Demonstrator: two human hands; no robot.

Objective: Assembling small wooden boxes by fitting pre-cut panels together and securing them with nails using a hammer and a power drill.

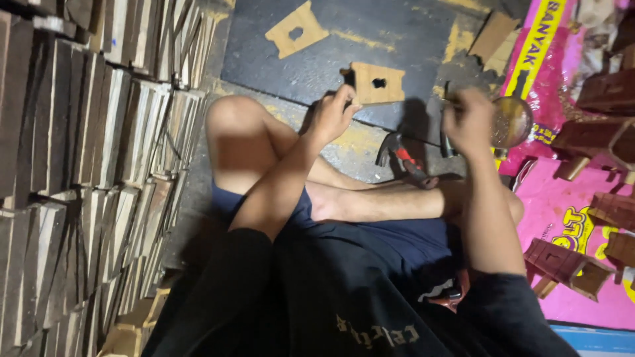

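Seated cross-legged on the floor. Left hand (334, 114) pinches a thin wooden strip (387, 103) just over a notched board (377, 82); right hand (471, 122) closed near a round tin (512, 121), contents blurred. Hammer (403, 157) lies against the shin; a knee shift could knock it. Stacked slats (99, 178) hem the left, pink sacking (569, 211) the right; room only ahead.
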